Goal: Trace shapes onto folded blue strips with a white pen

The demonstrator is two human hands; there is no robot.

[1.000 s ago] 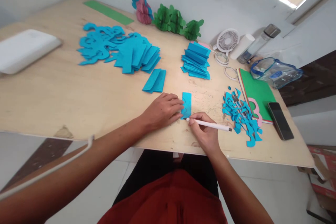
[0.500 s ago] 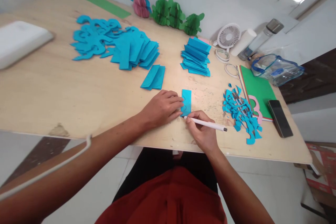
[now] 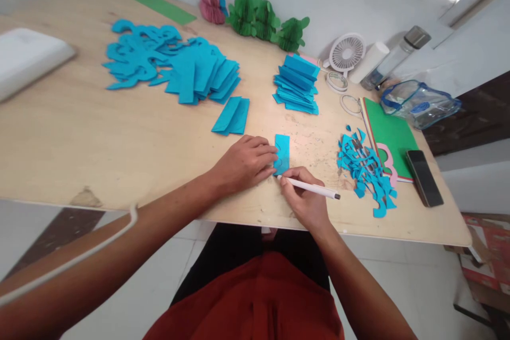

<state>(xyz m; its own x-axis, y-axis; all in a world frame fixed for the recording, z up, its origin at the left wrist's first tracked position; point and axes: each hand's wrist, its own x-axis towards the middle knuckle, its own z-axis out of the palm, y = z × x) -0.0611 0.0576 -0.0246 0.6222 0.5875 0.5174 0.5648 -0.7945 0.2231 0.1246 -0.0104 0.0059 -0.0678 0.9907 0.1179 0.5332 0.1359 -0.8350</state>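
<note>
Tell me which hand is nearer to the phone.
Right. The right hand, holding the pen, is to the left of the phone, with blue scraps between them; the left hand is farther left, touching the blue slip.

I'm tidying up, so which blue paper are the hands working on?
The lone strip, its edge under the left hand and its near end at the pen in the right hand; neither hand touches the other blue papers.

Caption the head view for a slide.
Left hand touches a blue paper strip; right hand holds a white pen at its near end.
</note>
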